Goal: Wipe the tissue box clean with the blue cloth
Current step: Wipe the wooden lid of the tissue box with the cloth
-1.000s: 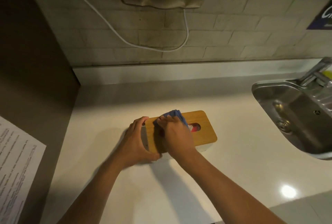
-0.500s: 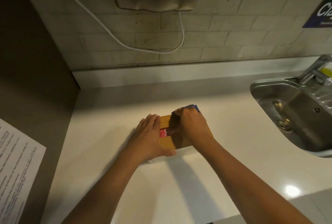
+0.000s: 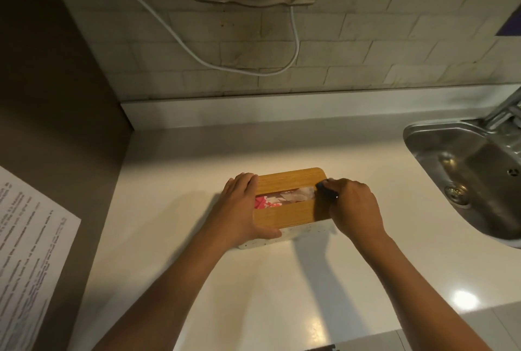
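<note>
The tissue box (image 3: 287,181) lies on the white counter: a wooden lid with a long slot over a speckled white base, pink and white tissue showing in the slot. My left hand (image 3: 239,207) clasps the box's left end, thumb on the near side. My right hand (image 3: 355,204) is at the box's right end, closed on the blue cloth (image 3: 324,188); only a dark bunched edge of it shows past my fingers, pressed against the lid's right edge.
A steel sink (image 3: 468,176) with a tap is set into the counter at the right. A dark panel with a printed sheet (image 3: 25,255) stands at the left. A white cable (image 3: 214,60) hangs on the tiled wall behind.
My right hand has slid with the cloth from the lid's left part across to its right end, uncovering the slot. My left hand stays on the left end.
</note>
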`<control>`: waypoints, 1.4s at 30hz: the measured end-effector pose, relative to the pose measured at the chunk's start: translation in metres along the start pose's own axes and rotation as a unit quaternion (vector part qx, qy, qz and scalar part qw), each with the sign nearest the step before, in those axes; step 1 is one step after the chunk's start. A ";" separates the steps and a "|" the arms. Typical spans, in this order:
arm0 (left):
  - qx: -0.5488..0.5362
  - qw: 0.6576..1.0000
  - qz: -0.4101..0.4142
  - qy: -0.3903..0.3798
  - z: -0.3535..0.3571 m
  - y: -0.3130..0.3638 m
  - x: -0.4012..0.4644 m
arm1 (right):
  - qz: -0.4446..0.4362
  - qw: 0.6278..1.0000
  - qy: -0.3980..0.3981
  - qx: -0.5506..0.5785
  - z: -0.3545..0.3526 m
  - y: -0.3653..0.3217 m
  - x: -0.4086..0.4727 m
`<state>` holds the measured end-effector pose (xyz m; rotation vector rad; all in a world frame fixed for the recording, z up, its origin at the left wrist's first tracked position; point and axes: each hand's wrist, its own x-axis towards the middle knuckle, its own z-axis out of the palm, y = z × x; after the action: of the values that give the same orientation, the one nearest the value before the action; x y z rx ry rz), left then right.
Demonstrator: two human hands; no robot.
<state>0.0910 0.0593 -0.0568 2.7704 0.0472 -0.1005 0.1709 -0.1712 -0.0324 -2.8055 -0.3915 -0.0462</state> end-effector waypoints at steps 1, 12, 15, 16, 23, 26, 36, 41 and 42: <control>-0.001 1.000 0.004 0.002 -0.001 0.000 0.000 | -0.001 1.000 0.002 -0.007 0.002 -0.002 0.004; -0.003 1.000 -0.006 0.009 -0.003 0.001 -0.002 | -0.059 0.997 0.035 0.034 0.002 -0.005 0.009; -0.004 1.000 -0.006 0.010 -0.003 0.002 -0.003 | -0.083 0.994 0.061 0.021 -0.002 0.004 -0.027; -0.001 1.000 -0.009 0.011 -0.003 0.003 -0.003 | -0.087 0.994 0.062 0.024 -0.002 0.005 -0.030; -0.015 0.999 -0.036 -0.015 -0.009 0.009 -0.005 | -0.072 0.997 0.015 0.033 0.007 -0.006 0.038; -0.024 0.998 -0.059 -0.027 -0.010 0.012 -0.005 | -0.097 0.995 0.011 0.034 0.007 -0.004 0.036; -0.042 0.995 -0.082 -0.038 -0.004 0.009 -0.003 | -0.155 0.987 0.019 0.034 -0.005 0.024 -0.019; -0.036 0.995 -0.082 -0.032 -0.002 0.010 -0.002 | -0.154 0.987 0.024 0.039 -0.002 0.013 0.006; -0.037 0.996 -0.083 -0.026 -0.002 0.010 -0.002 | -0.152 0.987 0.023 0.039 -0.001 0.013 0.004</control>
<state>0.0897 0.0509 -0.0512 2.6841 0.2613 -0.2106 0.1788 -0.1826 -0.0348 -2.6385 -0.7871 -0.1592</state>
